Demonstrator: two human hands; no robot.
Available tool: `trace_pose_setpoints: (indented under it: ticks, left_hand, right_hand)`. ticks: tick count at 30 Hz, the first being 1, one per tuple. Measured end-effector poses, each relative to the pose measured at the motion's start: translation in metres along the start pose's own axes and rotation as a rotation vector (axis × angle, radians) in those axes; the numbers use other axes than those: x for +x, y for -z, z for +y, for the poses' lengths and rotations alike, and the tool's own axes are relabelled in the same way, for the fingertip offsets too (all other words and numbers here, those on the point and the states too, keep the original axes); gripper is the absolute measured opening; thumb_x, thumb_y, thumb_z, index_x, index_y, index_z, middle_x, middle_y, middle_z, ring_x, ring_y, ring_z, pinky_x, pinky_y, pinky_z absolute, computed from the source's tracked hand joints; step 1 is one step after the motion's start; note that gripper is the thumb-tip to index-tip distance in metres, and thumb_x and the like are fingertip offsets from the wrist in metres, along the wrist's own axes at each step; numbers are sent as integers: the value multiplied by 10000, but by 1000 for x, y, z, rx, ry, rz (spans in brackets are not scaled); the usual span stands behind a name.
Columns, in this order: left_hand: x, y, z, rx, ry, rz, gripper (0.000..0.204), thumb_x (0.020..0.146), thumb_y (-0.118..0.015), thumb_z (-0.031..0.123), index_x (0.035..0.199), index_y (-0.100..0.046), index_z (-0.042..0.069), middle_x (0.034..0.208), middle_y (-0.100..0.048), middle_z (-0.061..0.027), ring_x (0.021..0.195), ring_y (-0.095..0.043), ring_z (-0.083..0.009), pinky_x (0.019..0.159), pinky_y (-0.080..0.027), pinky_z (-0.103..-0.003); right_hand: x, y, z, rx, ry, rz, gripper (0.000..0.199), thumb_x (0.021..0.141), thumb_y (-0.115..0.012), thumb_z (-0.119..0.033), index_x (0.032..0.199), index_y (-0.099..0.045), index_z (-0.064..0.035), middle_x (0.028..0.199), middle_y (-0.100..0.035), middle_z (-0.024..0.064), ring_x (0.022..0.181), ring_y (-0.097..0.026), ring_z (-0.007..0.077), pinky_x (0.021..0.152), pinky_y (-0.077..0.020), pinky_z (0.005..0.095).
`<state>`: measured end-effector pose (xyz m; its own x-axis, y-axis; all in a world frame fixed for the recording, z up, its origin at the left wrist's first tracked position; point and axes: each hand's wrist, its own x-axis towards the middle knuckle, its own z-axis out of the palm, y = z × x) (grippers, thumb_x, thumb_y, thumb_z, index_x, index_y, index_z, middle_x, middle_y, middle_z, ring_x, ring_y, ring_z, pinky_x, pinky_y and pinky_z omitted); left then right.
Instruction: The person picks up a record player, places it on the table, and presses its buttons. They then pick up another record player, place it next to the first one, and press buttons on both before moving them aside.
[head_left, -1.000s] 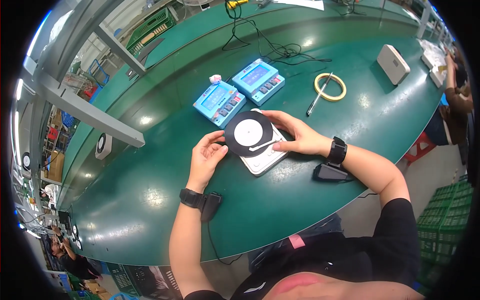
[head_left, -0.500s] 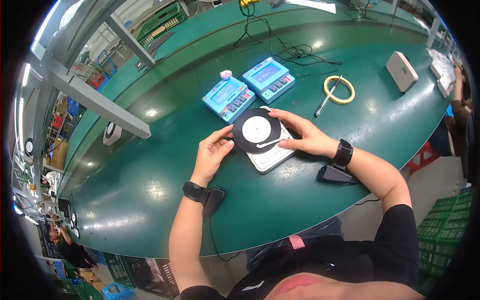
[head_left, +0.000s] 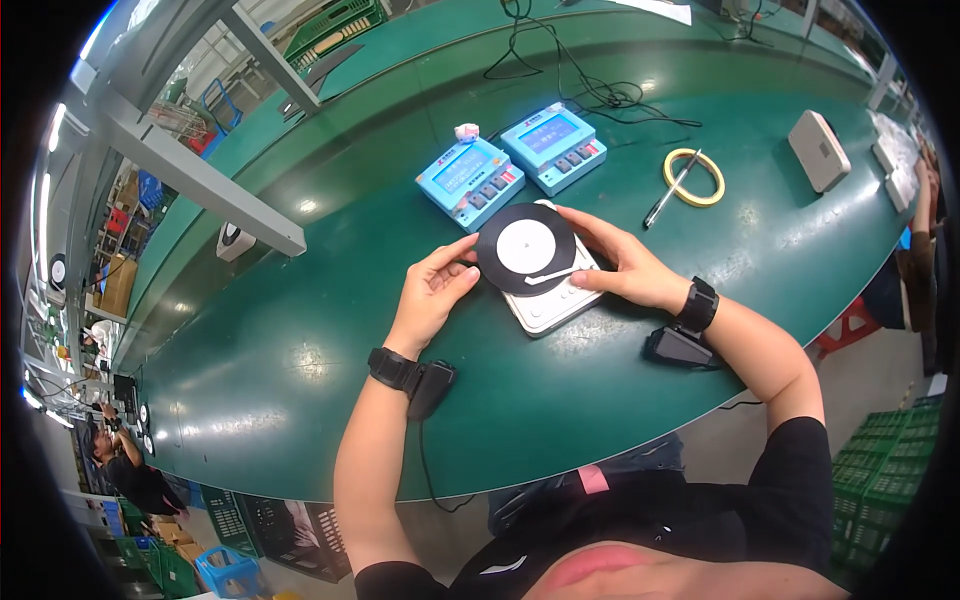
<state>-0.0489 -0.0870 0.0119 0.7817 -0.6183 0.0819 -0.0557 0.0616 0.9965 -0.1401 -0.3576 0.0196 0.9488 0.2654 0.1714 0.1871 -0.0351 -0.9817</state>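
Observation:
A small white record player (head_left: 547, 301) lies on the green table (head_left: 300, 360) with a black disc (head_left: 524, 249) with a white centre on top and a white tone arm across it. My left hand (head_left: 434, 290) touches the disc's left edge with its fingertips. My right hand (head_left: 625, 268) rests on the player's right side, fingers against the disc's rim and the tone arm. Both wrists wear black bands.
Two blue box-shaped devices (head_left: 470, 180) (head_left: 553, 146) with screens and buttons stand just behind the player. A yellow tape ring (head_left: 694, 177) with a pen across it lies to the right, a white box (head_left: 819, 150) farther right. Black cables (head_left: 600, 95) run at the back. Another person's arm (head_left: 918, 200) shows at the right edge.
Both hands stay on the disc and player; the view has shifted slightly, and the fingers have adjusted a little around the disc's rim.

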Motion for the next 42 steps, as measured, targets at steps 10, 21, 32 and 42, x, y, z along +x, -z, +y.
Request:
trace_pose_setpoints:
  ticks: [10, 21, 32, 42]
  left_hand:
    - [-1, 0, -3, 5, -7, 3, 429, 866, -629, 29, 1286, -541, 20, 1034, -564, -21, 887, -536, -63, 830, -458, -211]
    - [0, -1, -1, 5, -1, 4, 434, 866, -628, 25, 1290, -536, 19, 1025, -557, -19, 913, -547, -70, 849, -461, -217]
    - [0, 0, -3, -16, -2, -2, 438, 863, -635, 29, 1290, -537, 26, 1031, -570, -26, 919, -548, -69, 845, -464, -218]
    - [-1, -2, 2, 29, -9, -14, 435, 866, -638, 41, 1290, -542, 42, 1036, -568, -23, 895, -545, -57, 828, -459, -202]
  right_hand:
    - [0, 2, 1, 10, -24, -5, 784, 804, -688, -77, 1450, -247, -20, 1461, -337, 139, 1355, -325, 226, 1133, -236, 365]
    - [2, 2, 0, 7, -16, -10, 789, 802, -689, -78, 1452, -245, -25, 1458, -340, 139, 1355, -327, 225, 1130, -238, 364]
    - [1, 0, -2, 24, -42, -16, 780, 813, -663, -73, 1459, -231, -19, 1462, -335, 136, 1367, -308, 224, 1135, -216, 362]
    - [1, 1, 0, 255, -41, 18, 684, 832, -626, -75, 1431, -304, -3, 1481, -313, 144, 1362, -319, 228, 1128, -231, 361]
